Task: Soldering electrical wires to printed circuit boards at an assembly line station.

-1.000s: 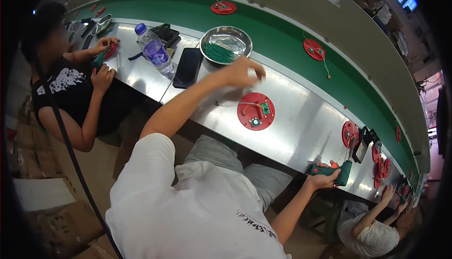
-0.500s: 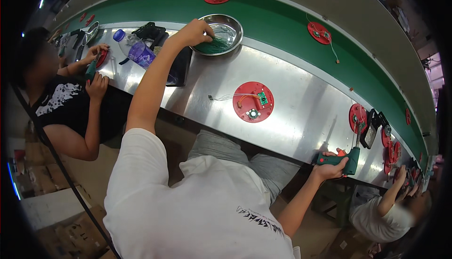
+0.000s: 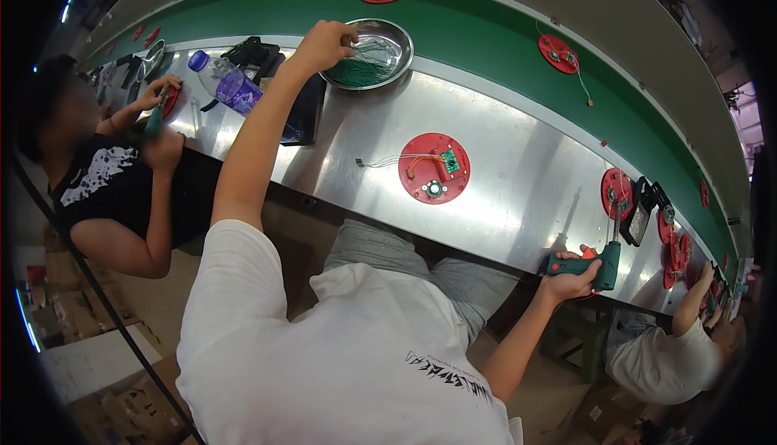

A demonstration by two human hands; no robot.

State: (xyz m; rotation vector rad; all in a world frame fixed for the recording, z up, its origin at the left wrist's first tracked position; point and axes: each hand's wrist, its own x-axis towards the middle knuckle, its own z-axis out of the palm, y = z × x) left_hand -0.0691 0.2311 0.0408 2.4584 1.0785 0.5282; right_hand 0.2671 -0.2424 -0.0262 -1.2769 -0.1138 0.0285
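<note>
My left hand is at the near left rim of a round metal bowl, its fingers pinched together. Thin green wires lie loose in the bowl, and a few strands seem to run up to my fingertips. In my right hand is a dark green soldering gun with an orange trigger, held by the front edge of the bench, its metal tip pointing away from me. Between my hands a red round plate lies flat, bearing a green circuit board and white leads ending in a small connector.
The steel bench runs along a green conveyor carrying more red plates. Left of the bowl are a purple-labelled bottle and a black tray. Another red plate lies beyond the gun. Co-workers sit on both sides.
My left hand has risen slightly toward the bowl's far left, away from the wire pile. My right hand still holds the soldering gun in nearly the same place.
</note>
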